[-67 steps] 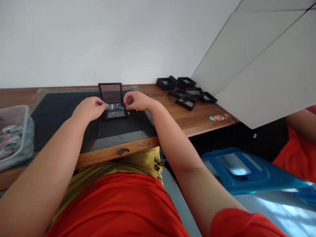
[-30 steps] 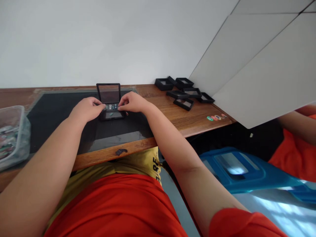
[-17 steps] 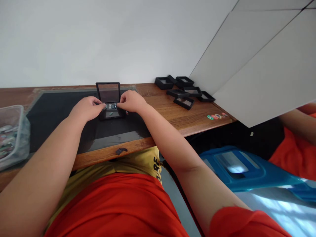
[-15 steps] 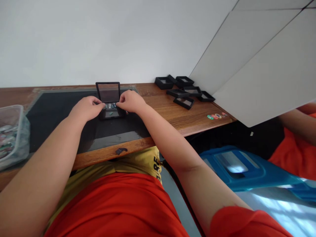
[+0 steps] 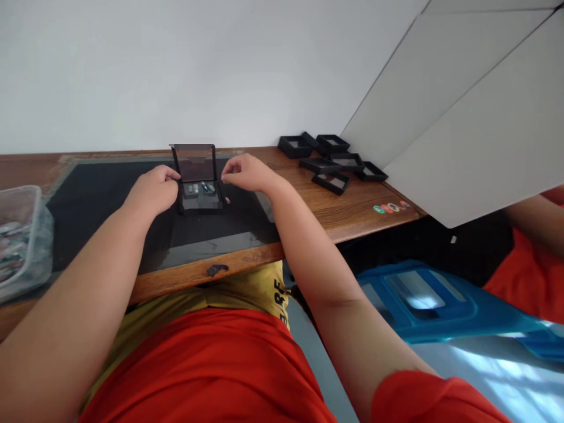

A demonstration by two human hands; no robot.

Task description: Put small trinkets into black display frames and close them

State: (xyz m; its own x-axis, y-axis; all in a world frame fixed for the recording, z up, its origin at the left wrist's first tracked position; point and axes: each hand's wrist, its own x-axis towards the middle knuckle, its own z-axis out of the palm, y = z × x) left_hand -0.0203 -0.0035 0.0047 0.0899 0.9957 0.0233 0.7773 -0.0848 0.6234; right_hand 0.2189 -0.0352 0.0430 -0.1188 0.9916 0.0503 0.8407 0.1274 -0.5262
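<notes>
A small black case (image 5: 201, 201) stands on the dark mat with its see-through lid (image 5: 195, 163) raised. Inside, along its back part, lie several small shiny stone-like pieces (image 5: 203, 187) in grey, white and teal. My left hand (image 5: 154, 189) grips the case's left edge near the hinge, its index finger and thumb against the side. Just off the right side of the case hovers my right hand (image 5: 247, 171), fingers curved and a gap between thumb and fingertips, with nothing visible in it. A tiny reddish and white piece (image 5: 227, 200) lies on the mat beside the case.
At the left, a clear plastic tub (image 5: 33, 247) holds many small pieces. Several black frame-like boxes (image 5: 330, 182) lie at the back right of the wooden table (image 5: 304, 217). Round stickers (image 5: 390, 208) are by the right edge. A blue plastic stool (image 5: 440, 317) stands below.
My right hand has drawn back from the case to the right. My left fingers have shifted off the pieces to the case's left edge. A piece formerly in the front part now lies higher up.
</notes>
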